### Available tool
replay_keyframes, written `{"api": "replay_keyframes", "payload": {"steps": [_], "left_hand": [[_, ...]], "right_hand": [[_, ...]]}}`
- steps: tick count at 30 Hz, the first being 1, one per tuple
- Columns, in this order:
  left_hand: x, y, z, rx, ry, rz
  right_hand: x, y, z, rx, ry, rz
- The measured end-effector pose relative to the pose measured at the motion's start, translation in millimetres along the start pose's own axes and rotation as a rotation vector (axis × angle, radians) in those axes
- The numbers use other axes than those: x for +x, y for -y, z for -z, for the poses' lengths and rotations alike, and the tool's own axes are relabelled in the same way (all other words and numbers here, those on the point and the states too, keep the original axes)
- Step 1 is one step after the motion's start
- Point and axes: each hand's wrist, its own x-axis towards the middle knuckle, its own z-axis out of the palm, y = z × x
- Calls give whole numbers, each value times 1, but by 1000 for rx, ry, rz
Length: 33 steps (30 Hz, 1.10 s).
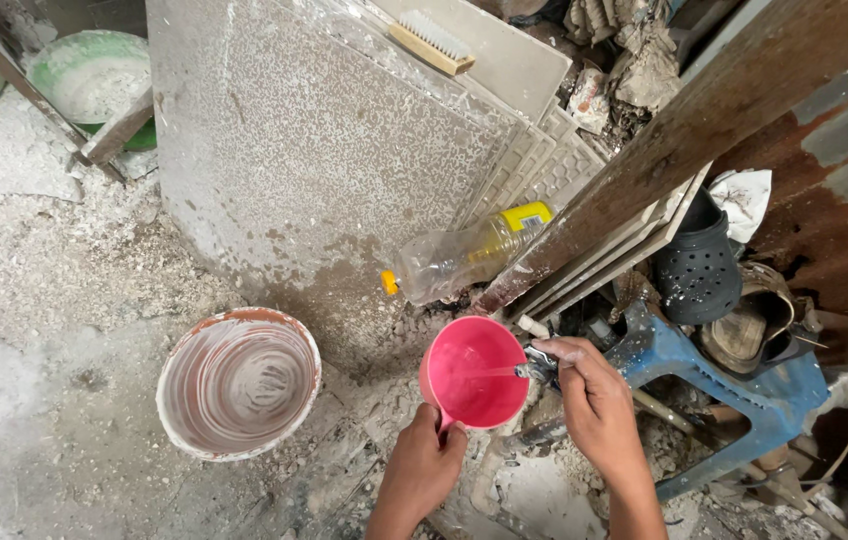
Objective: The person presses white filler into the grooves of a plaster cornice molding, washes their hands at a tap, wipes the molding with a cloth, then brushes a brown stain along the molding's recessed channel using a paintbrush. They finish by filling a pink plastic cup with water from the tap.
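left hand (424,462) holds a pink cup (474,371) under a tap (536,366) the right hand (594,400) grips; water streams in.

Both my forearms come up from the bottom edge of the head view, bare to the wrist. My left hand (424,462) sits lower and nearer to me, its fingers curled into a closed grip, knuckles turned up towards the camera. My right hand (594,392) reaches further forward and a little to the right, wrist bent, its fingers pinched together at their tips, back of hand showing.
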Motion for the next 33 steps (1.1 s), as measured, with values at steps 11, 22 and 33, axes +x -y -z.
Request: {"api": "replay_keyframes", "payload": {"steps": [11,22,33], "left_hand": [[-3,-8,5,7,79,78],[-2,3,6,-1,18,10],[-20,46,97,72,-297,112]], "right_hand": [[-1,-13,0,81,34,-70],[-15,-60,5,341,90,129],[-54,-20,-32,199,-512,255]]}}
